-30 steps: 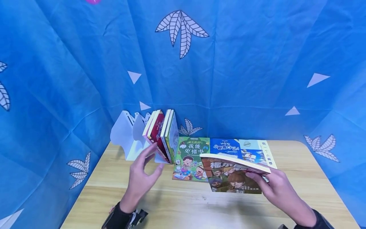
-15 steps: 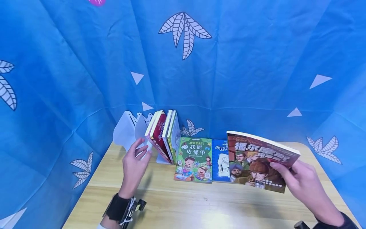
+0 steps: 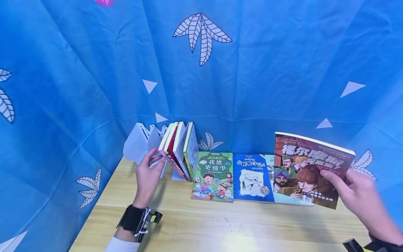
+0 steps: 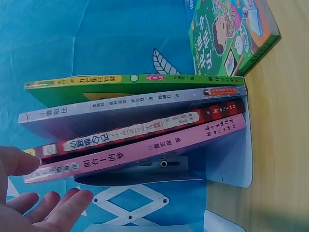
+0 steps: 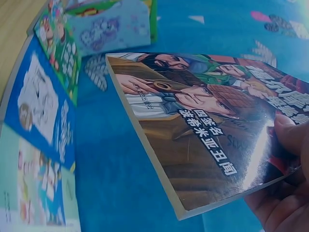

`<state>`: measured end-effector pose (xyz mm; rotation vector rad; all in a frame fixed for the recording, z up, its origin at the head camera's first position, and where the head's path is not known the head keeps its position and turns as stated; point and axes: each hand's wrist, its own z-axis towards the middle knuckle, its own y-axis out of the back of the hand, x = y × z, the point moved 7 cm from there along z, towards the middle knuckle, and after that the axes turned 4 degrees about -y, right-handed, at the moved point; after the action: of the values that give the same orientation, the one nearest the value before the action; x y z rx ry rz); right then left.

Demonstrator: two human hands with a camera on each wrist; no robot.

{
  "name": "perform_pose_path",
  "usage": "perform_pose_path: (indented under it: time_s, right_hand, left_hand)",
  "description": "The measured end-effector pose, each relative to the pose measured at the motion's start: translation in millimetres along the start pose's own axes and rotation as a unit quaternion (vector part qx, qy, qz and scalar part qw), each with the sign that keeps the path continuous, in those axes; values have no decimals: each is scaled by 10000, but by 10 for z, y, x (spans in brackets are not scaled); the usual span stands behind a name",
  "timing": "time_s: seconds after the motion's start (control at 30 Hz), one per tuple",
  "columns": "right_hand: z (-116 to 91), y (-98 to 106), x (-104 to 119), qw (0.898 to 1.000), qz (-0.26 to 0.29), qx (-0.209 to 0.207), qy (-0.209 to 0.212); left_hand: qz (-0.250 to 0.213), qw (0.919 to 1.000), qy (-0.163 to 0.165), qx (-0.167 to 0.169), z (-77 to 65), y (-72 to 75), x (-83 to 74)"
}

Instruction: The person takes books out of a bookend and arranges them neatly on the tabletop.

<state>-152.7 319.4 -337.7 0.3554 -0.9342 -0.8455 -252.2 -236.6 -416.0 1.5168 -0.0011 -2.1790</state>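
Note:
My right hand point(image 3: 355, 189) grips a brown paperback book point(image 3: 308, 171) by its right edge, thumb across the cover. In the right wrist view this book's lower corner points toward the camera's left. My left hand point(image 3: 149, 178) is at the left side of a row of upright books; in the left wrist view its thumb point(image 4: 19, 162) touches the top of the spines, with the other fingers loosely bent below. That row holds a pink book point(image 4: 140, 150), a red book point(image 4: 135, 128), a grey book point(image 4: 135, 106) and a green book point(image 4: 135, 81). A gap parts the green and grey ones.
White expandable bookends point(image 3: 135, 143) stand at the left back. Flat on the wooden table point(image 3: 201, 224) lie a green picture book point(image 3: 212, 176), a blue book point(image 3: 253, 178) and a pale book point(image 3: 292, 199) partly under the held one. Blue cloth point(image 3: 267, 70) hangs behind.
My right hand has carried the brown book rightward and turned its cover more upright. The left hand has come to the row's left side; the grey book now leans left, away from the green one.

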Motion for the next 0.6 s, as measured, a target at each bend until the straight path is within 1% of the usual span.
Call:
perform_pose_path:
  time_s: [0.2,0.3,0.43,0.6]
  right_hand:
    - [26,84,-278,9987,-179,92,-477]
    - [29,104,-437,9955,-282,257,-864]
    - [27,117,-621,9901,-352,492,-1267]
    - [54,162,-778,9859,-645,581,-1431]
  left_hand:
    - [137,9999,27,-11,49,-49,10]
    - [165,9999,7,-8,64,-69,2]
    - [259,9997,-39,-13,84,-93,-10]
    - [219,9997,-72,-22,112,-124,-17]
